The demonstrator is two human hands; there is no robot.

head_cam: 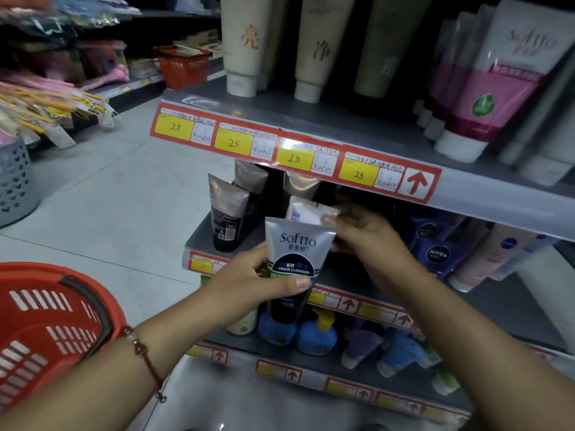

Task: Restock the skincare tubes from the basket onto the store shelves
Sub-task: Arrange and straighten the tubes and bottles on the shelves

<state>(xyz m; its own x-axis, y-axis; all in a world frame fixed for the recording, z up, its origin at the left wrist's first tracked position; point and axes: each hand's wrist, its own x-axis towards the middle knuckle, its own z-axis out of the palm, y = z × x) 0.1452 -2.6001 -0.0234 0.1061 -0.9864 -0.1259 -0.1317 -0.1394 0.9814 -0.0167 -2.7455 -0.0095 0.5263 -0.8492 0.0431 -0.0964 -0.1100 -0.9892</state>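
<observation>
- Left hand (pixel 249 275): grip wrapped around a Softto cream cleanser tube (pixel 295 259), thumb across its front, tube upright and held in front of the middle shelf (pixel 199 234), not yet set down.
- Right hand (pixel 367 241): pinching the top edge of a second, white tube (pixel 308 211) just behind the first, at the shelf gap.
- Red basket (pixel 46 321) at lower left; can't tell what's left inside from this angle.
- Shelf already holds dark tubes (pixel 225 213) on the left and Nivea tubes (pixel 435 244) on the right.
- Judgement: mid-restock, two tubes in hand still to place; remaining count unknown.
</observation>
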